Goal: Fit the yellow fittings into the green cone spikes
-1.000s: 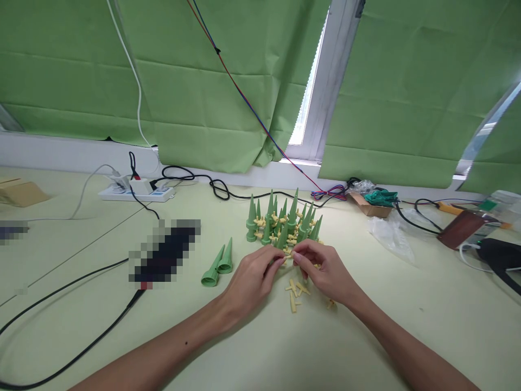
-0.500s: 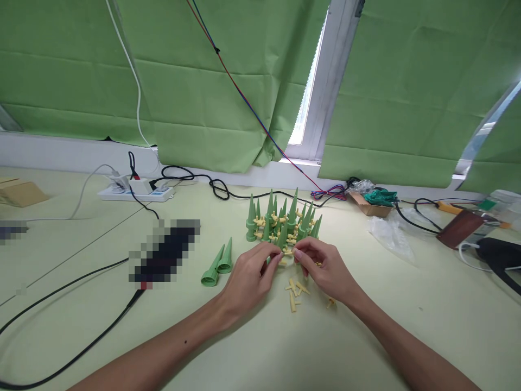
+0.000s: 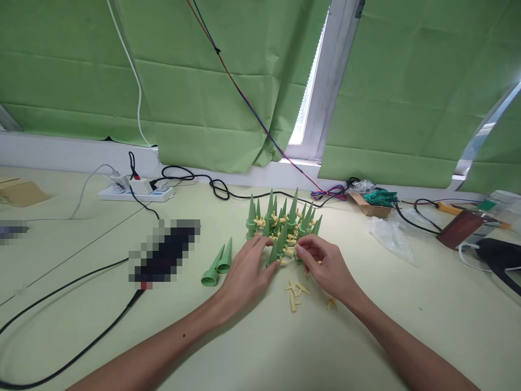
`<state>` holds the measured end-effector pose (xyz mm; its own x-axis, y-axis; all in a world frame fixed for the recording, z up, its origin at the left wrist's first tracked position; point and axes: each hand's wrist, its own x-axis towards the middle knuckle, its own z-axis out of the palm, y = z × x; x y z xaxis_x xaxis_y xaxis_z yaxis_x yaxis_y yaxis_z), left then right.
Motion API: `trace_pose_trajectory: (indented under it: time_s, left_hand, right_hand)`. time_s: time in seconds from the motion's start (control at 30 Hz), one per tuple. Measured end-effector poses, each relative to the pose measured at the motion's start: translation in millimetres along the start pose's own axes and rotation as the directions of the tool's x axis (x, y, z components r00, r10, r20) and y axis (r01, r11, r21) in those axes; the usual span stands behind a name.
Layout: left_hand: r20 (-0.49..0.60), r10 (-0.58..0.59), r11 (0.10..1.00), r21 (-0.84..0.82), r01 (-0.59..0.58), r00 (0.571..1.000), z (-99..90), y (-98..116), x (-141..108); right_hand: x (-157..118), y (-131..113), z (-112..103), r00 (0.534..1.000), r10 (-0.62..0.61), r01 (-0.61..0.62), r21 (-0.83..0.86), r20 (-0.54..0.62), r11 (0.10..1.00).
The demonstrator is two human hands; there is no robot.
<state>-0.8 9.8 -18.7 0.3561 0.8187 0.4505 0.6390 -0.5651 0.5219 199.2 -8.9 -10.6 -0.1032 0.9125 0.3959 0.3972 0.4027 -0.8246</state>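
Note:
My left hand [image 3: 249, 267] curves around a green plastic cone spike [image 3: 273, 254] at the near side of a cluster, its thumb by the base and its fingers behind. My right hand [image 3: 325, 265] is closed in a pinch at the end of a small yellow T-shaped connector [image 3: 289, 251] beside that spike; its fingertips partly hide what they grip. Several more upright green cones [image 3: 292, 212] form the cluster, with yellow connectors between them. Loose yellow connectors [image 3: 293, 301] lie on the table nearer me. Left of my left hand lie two separate green cones [image 3: 210, 276].
A pixelated dark device [image 3: 169, 252] with a black cable lies at left. Behind it is a white power strip [image 3: 136, 194]. A small cardboard box [image 3: 372, 206], clear plastic bag [image 3: 391, 236] and dark red object [image 3: 462, 229] stand at right. Green curtains [image 3: 223, 81] hang behind the table.
My left hand's fingers have spread from a tight pinch to reach around the front green cone, now showing between them. My right hand has shifted very slightly, still pinching.

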Motion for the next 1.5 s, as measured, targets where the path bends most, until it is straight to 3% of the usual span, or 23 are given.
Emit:
trace_pose_trajectory:
  time_s: [0.13,0.33,0.57,0.77,0.97,1.13,1.5]
  left_hand:
    - [0.068,0.024,1.000,0.007,-0.024,0.997,2.3,-3,1]
    - [0.042,0.076,0.997,-0.034,-0.074,0.996,3.9,-1,0]
    - [0.142,0.055,0.995,-0.085,-0.043,0.988,5.2,1,-2]
    - [0.131,0.073,0.988,-0.143,-0.054,0.989,4.6,3,-1]
    - [0.052,0.172,0.961,-0.229,-0.156,0.984,0.8,7,-1]
    - [-0.093,0.292,0.918,-0.253,-0.306,0.952,-1.8,10,-1]
    - [-0.241,0.261,0.919,-0.235,-0.317,0.935,-1.9,10,-3]
  right_hand:
    - [0,1,1,1.000,-0.003,0.004,-0.024,0.003,1.000]
    - [-1,4,2,1.000,-0.014,0.015,-0.050,0.020,0.999]
    - [-1,4,1,1.000,-0.011,0.012,-0.061,0.021,0.998]
    - [-1,3,1,1.000,-0.023,0.024,-0.068,0.010,0.997]
    - [-1,0,2,0.999,-0.043,0.042,-0.033,-0.031,0.999]
    - [-2,-3,1,0.997,-0.061,0.060,-0.008,-0.053,0.998]
    - [-5,-9,-1,0.990,-0.133,0.134,0.025,-0.047,0.991]
